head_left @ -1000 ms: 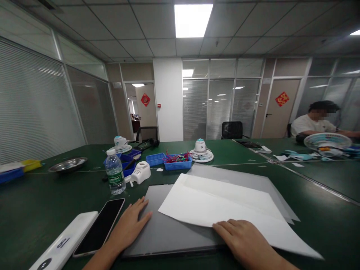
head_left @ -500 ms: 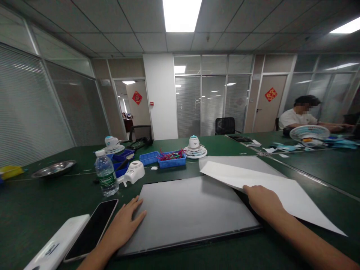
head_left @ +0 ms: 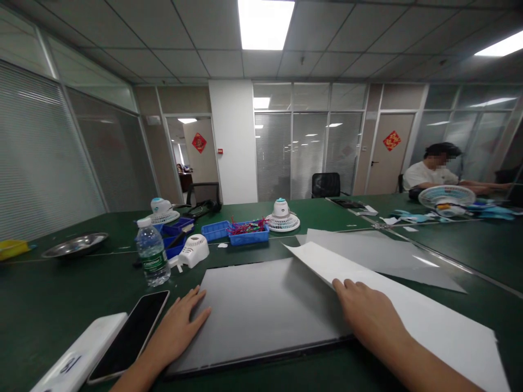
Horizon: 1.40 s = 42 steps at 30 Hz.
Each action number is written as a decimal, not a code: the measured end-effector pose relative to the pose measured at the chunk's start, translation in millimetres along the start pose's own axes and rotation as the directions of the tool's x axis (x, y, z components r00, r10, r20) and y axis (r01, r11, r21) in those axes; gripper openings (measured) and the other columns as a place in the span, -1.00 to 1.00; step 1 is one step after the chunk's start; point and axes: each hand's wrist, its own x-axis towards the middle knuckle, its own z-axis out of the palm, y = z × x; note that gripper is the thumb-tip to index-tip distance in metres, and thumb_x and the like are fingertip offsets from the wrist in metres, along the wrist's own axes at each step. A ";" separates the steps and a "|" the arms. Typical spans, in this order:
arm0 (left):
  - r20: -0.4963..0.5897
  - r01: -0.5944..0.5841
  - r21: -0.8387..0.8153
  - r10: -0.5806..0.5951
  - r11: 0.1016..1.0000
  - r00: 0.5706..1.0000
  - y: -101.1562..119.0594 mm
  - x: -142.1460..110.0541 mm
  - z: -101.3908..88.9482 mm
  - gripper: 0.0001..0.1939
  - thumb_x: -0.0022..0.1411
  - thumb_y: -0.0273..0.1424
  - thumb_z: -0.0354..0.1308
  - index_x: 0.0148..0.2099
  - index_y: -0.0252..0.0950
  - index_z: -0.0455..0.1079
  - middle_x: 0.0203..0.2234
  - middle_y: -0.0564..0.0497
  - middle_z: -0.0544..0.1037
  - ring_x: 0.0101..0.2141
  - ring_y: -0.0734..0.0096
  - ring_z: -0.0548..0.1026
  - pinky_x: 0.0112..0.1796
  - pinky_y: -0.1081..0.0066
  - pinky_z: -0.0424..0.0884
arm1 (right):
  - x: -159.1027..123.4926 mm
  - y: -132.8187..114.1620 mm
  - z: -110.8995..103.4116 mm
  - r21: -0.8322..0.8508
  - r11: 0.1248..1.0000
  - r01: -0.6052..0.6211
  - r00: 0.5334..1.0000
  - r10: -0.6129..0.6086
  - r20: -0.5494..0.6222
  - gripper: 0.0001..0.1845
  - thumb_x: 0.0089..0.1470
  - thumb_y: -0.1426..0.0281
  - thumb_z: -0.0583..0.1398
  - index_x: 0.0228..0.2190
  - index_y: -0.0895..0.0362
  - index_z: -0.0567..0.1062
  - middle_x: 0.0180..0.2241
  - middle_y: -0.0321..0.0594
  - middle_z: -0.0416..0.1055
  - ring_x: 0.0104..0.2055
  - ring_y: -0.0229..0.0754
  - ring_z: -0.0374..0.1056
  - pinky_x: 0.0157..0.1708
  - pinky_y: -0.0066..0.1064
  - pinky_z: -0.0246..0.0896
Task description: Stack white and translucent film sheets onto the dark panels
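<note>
A flat grey panel with a dark edge lies on the table in front of me. My left hand rests on its left edge, fingers spread and holding nothing. My right hand is closed on the near left edge of a stiff white sheet, tilted above the panel's right part. The sheet's far left corner is raised over the panel and casts a shadow there. Behind it, a thin greyish sheet lies on the table.
Left of the panel are a phone, a white box and a water bottle. Beyond stand a white housing, blue trays with wires and a fan part. A person sits at the far right.
My right hand has drawn the white sheet toward me and to the left, over the panel's right side. More of the greyish sheet behind shows. My left hand stays at the panel's edge.
</note>
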 end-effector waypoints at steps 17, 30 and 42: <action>-0.032 -0.025 -0.031 0.024 0.999 0.999 -6.7 -0.3 3.1 -0.30 0.29 0.04 0.01 0.32 -0.25 0.30 0.35 -0.13 0.23 0.33 0.01 0.18 0.32 -0.07 -0.04 | 1.9 34.1 -23.2 -0.092 0.996 0.013 0.748 -0.071 -0.660 -0.57 0.19 0.59 0.03 0.08 0.13 0.33 -0.20 -0.14 0.42 -0.19 -0.08 0.34 -0.32 -0.31 0.19; -0.042 -0.003 -0.062 0.000 0.998 0.999 -5.4 -3.1 -1.2 -0.33 0.38 -0.04 -0.19 0.31 -0.33 0.31 0.32 -0.12 0.27 0.32 0.11 0.19 0.31 0.00 0.03 | -27.8 -66.5 10.8 0.271 0.687 0.674 0.739 -0.623 -0.258 -0.66 0.25 0.40 0.06 0.01 -0.04 0.46 -0.11 -0.19 0.47 -0.12 -0.09 0.38 -0.16 -0.24 0.26; 0.018 -0.036 -0.032 0.036 0.999 0.999 -9.7 -0.9 4.2 -0.40 0.35 -0.26 -0.12 0.37 -0.33 0.19 0.37 -0.12 0.16 0.37 0.16 0.07 0.33 -0.03 -0.07 | 55.5 70.6 73.6 0.335 0.929 0.158 0.981 -0.110 -0.159 -0.39 0.31 0.14 -0.04 0.31 0.06 0.19 0.37 -0.11 0.02 0.40 -0.05 -0.08 0.36 -0.04 -0.16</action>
